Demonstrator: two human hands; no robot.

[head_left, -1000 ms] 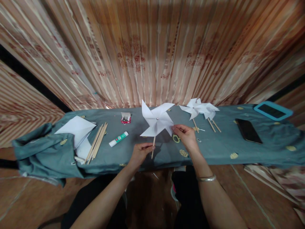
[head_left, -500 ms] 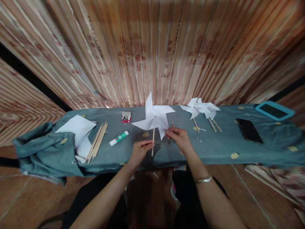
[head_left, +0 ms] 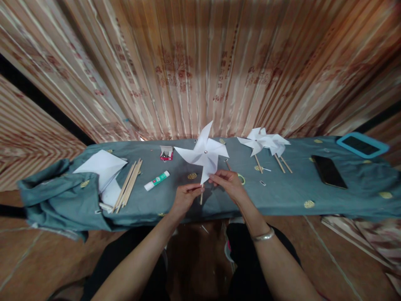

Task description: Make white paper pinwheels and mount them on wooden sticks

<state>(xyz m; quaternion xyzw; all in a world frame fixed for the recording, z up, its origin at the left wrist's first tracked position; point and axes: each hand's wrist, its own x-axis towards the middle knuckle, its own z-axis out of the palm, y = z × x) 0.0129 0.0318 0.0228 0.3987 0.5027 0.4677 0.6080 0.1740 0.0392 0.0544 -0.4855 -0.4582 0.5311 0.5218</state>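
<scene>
A white paper pinwheel (head_left: 209,154) with a metal pin at its centre stands up over the table, facing me. Its thin wooden stick (head_left: 201,197) is pinched between the thumb and fingers of my left hand (head_left: 184,198), just below the blades. My right hand (head_left: 230,184) has its thumb and fingertips closed at the edge of the lowest blade, close to the left fingers. The lowest blade covers the upper part of the stick.
Two more paper pinwheels (head_left: 256,142) lie at the back right. A phone (head_left: 328,171) and a blue-framed tablet (head_left: 361,144) are further right. To the left are a glue stick (head_left: 156,180), a small box of pins (head_left: 166,154), wooden sticks (head_left: 128,186) and white paper sheets (head_left: 102,165).
The pinwheel's blades have turned clockwise, the lowest one swinging left. My right hand has moved slightly left along with it. The left hand stays on the stick.
</scene>
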